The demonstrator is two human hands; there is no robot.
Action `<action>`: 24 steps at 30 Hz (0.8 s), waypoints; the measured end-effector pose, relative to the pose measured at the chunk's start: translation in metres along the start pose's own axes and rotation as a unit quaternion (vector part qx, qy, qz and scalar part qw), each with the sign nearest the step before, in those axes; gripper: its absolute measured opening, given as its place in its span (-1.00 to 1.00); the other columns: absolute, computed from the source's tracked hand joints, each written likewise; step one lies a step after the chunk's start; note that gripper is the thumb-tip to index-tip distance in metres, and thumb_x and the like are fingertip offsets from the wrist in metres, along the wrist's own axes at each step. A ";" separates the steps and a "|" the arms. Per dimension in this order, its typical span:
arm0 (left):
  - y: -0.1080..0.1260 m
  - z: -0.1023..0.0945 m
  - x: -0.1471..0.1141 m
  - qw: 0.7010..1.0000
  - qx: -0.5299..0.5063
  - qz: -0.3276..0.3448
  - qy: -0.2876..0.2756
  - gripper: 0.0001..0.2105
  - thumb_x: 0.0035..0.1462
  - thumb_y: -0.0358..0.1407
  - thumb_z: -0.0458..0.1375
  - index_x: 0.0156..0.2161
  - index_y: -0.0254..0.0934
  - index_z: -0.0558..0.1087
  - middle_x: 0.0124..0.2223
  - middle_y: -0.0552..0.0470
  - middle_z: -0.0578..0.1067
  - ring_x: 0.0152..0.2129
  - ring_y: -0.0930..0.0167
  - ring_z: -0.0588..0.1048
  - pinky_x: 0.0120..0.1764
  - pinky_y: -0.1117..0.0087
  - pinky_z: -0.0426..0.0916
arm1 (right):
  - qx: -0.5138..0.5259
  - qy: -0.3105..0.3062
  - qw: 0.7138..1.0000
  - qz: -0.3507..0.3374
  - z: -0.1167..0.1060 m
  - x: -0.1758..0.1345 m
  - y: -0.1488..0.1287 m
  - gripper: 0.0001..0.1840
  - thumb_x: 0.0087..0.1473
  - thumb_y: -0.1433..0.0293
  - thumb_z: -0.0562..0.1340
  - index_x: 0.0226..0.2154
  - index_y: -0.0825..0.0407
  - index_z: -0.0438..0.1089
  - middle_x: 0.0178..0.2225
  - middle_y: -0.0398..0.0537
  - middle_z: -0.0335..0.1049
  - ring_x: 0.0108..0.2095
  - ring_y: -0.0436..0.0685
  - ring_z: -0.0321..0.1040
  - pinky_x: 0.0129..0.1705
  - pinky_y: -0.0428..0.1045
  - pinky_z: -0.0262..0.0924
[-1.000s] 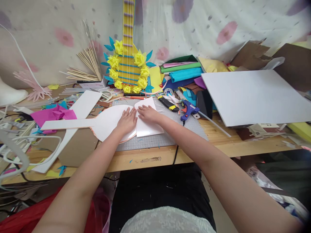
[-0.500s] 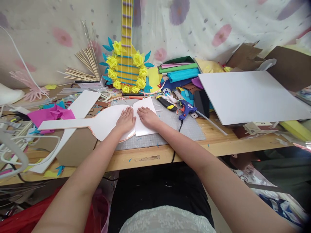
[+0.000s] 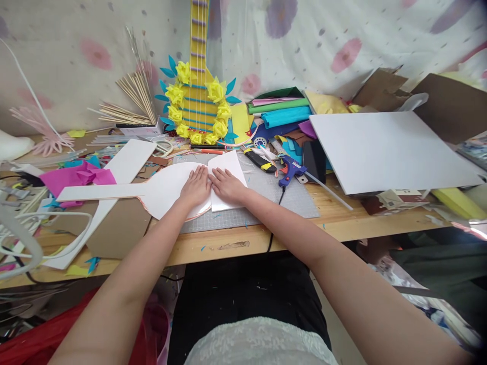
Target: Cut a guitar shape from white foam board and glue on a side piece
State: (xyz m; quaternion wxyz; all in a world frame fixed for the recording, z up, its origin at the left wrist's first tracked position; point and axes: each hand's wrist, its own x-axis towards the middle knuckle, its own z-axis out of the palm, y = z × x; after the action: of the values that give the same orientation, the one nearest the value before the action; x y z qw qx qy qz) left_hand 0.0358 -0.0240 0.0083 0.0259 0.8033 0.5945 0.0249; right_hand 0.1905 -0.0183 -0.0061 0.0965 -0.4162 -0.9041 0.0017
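Note:
A white board cutout shaped like a lute, with a long neck to the left and an orange-tinged edge, lies on the table. My left hand rests flat on the right end of its rounded body. A smaller white piece sits against that end, partly over the grey cutting mat. On this piece my right hand lies flat, fingers stretched toward the seam between the two pieces. The fingertips of both hands almost meet. Part of the seam is hidden under my hands.
Right of my hands lie a yellow-black utility knife and a blue glue gun with its cord. Behind stands a yellow paper-flower instrument. A large white board covers the right side. Magenta paper and scraps crowd the left.
My right hand has slid slightly left, closer to the seam and to my left hand. My left hand stays flat on the lute-shaped cutout. The camera view has shifted a little.

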 end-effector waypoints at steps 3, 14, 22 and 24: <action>0.000 0.000 0.000 1.000 -0.015 -0.003 -0.001 -0.42 0.23 -0.27 -0.27 0.30 -0.56 -0.06 0.34 -0.25 -0.03 0.29 0.29 -0.10 0.27 0.19 -0.18 | -0.008 -0.015 1.000 0.011 -0.005 0.001 -0.003 -0.43 0.24 0.32 -0.12 0.23 0.20 0.09 0.27 0.23 -0.01 0.29 0.26 -0.09 0.26 0.21 -0.16; -0.002 0.003 0.002 1.000 -0.016 -0.003 0.011 -0.41 0.22 -0.28 -0.24 0.29 -0.60 -0.05 0.33 -0.28 0.00 0.29 0.28 -0.08 0.27 0.19 -0.16 | 0.018 -0.024 0.999 0.022 -0.008 0.000 -0.004 -0.44 0.25 0.33 -0.14 0.23 0.22 0.10 0.28 0.23 -0.05 0.30 0.26 -0.13 0.29 0.19 -0.20; -0.004 -0.002 0.005 0.996 -0.081 -0.025 0.021 -0.39 0.18 -0.28 -0.19 0.29 -0.58 -0.08 0.34 -0.26 -0.02 0.29 0.30 -0.07 0.28 0.21 -0.18 | 0.109 -0.029 0.993 0.028 -0.019 0.003 0.005 -0.41 0.20 0.39 -0.05 0.25 0.26 0.04 0.29 0.16 -0.03 0.31 0.18 -0.15 0.30 0.12 -0.21; -0.012 -0.008 0.011 0.991 -0.116 -0.047 0.051 -0.40 0.17 -0.29 -0.17 0.31 -0.47 -0.07 0.33 -0.20 0.03 0.28 0.32 -0.02 0.27 0.18 -0.15 | 0.129 0.007 0.990 0.062 -0.024 0.001 0.014 -0.41 0.17 0.43 -0.05 0.24 0.23 0.07 0.26 0.13 0.04 0.29 0.15 -0.08 0.28 0.10 -0.13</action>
State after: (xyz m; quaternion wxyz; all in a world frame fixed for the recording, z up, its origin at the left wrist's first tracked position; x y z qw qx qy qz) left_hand 0.0273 -0.0104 0.0156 0.0894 0.7635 0.6255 0.1333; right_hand 0.2047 -0.0099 0.0165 0.1557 -0.4553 -0.8681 0.1217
